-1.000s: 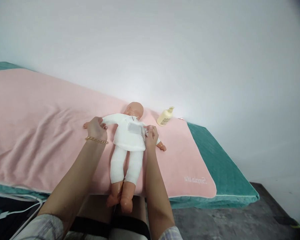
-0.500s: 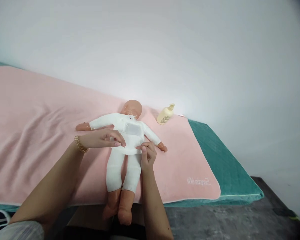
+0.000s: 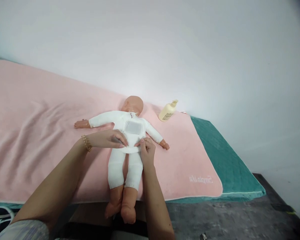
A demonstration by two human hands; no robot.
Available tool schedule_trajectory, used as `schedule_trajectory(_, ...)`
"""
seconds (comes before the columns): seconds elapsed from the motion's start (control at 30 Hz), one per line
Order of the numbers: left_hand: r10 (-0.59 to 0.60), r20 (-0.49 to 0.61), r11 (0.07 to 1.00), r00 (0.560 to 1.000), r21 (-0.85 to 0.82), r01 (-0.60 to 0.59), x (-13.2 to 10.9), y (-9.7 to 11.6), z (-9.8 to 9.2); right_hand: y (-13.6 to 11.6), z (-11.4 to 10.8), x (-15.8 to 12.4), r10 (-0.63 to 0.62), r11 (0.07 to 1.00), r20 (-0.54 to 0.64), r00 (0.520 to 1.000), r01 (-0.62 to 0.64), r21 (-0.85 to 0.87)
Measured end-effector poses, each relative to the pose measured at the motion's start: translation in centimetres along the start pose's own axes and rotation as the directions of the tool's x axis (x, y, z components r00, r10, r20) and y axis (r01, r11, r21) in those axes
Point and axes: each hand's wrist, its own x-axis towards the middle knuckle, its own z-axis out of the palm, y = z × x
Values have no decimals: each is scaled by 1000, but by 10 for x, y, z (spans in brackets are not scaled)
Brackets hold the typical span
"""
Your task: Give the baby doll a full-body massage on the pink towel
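A baby doll (image 3: 118, 166) with a white cloth body and bare plastic head, hands and legs lies stretched out, its feet over the near edge of the bed. A greyish rectangular patch (image 3: 134, 127) shows on its upper torso. My left hand (image 3: 110, 138) rests on the lower torso, fingers extended and slightly bent, thumb apart from them. Across from it, my right hand (image 3: 148, 151) has its fingers curled in, fingertips touching the white cloth; whether cloth is pinched between them I cannot make out. A small gap separates the two hands' fingertips.
Beyond the doll's right-hand arm stands a pale yellow pump bottle (image 3: 168, 111), tilted in view. Under everything lies a pink blanket (image 3: 185, 160), wrinkled at left, over a green mattress (image 3: 222, 156). A white wall (image 3: 150, 46) rises behind; grey floor (image 3: 215, 220) shows below.
The view has shifted slightly. My fingertips have come a little closer together on the doll's torso, and my right hand's fingers look more curled. The doll and bottle stay in place.
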Motion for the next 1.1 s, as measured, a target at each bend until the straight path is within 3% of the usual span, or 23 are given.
schedule_trajectory(0.23, 52, -7, 996, 999, 72, -51, 3, -16, 2, 3, 0, 1, -70, 998, 2, 998, 70, 7)
schedule_trajectory(0.47, 137, -159, 989, 978, 74, -126, 6, -29, -4, 3, -3, -1, -216, 976, -38, 976, 217, 29)
schedule_trajectory(0.87, 83, -136, 995, 987, 74, -73, 8, -19, 2, 11, 3, 5, -26, 998, 37, 999, 24, 61)
schedule_trajectory(1.1, 94, -157, 991, 983, 109, -77, 8, -28, -1, 11, 3, 5, -35, 998, 27, 999, 34, 51)
